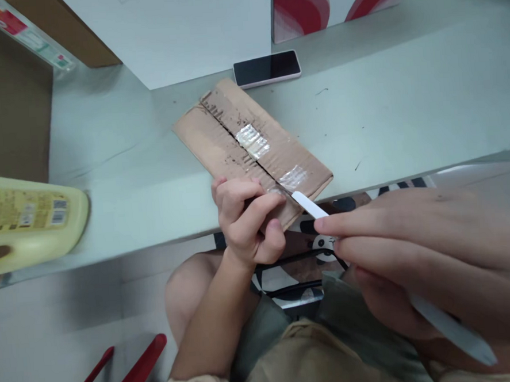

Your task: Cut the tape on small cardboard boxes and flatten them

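A flat brown cardboard piece [217, 137] lies slanted on the pale ledge, its near corner overhanging the front edge. Along its middle runs a dark seam with torn, scuffed patches and shiny strips of clear tape [253, 141]. My left hand [250, 217] grips the near end, fingers curled over the top. In my right hand [418, 250] is a slim white knife [310, 205], forefinger laid along it. The blade's tip touches the seam by the near tape strip, just right of my left fingers. The handle's end sticks out below my right palm.
A phone [267, 68] lies behind the cardboard, against a large white box [193, 33]. A yellow bottle [32, 219] is at the left, near brown cartons [11, 102]. Small dark scraps dot the ledge [405, 107]. Below are my lap and red bars [136, 371].
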Tool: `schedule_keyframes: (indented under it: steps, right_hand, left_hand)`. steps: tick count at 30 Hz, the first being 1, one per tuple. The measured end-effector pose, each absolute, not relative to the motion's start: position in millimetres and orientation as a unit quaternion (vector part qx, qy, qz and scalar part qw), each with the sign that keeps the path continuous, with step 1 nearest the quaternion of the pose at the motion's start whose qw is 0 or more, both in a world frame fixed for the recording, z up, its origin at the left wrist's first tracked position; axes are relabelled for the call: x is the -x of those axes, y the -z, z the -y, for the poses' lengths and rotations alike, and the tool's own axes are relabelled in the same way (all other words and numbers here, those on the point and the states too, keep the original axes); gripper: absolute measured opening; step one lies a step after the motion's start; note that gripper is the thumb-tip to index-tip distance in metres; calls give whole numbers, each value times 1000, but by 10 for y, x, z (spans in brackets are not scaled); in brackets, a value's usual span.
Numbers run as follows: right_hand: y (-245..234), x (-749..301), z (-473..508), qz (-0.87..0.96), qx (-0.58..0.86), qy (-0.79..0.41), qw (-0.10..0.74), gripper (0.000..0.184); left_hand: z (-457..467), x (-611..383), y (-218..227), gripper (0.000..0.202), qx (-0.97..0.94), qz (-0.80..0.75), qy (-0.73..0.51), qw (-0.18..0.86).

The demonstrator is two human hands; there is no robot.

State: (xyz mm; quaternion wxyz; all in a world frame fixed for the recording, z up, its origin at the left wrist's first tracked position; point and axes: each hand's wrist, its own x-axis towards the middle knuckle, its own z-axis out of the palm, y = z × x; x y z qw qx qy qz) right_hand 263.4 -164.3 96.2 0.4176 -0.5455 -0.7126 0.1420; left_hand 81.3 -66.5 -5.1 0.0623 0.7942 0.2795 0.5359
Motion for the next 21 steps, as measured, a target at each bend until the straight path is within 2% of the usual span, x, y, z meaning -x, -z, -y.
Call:
schedule_keyframes:
  steps: [4,8,15,21]
  right_hand:
    - [-962,-2644,1648,760,507,-104,394,14]
    - [-892,-2597,1638,741,540,-72,393,11]
    - [-883,-2565,1736,671,582,-110,445,15]
    - [-893,-2577,1694,672,577,-128,446,18]
  left_hand:
    - [660,-814,53,27,-793,-276,-539,66]
    - [656,-821,60,27,-791,-275,-543,62]
    - [669,-811,51,28,-794,-284,-535,58]
    - [662,-815,61,27,-790,-280,-542,64]
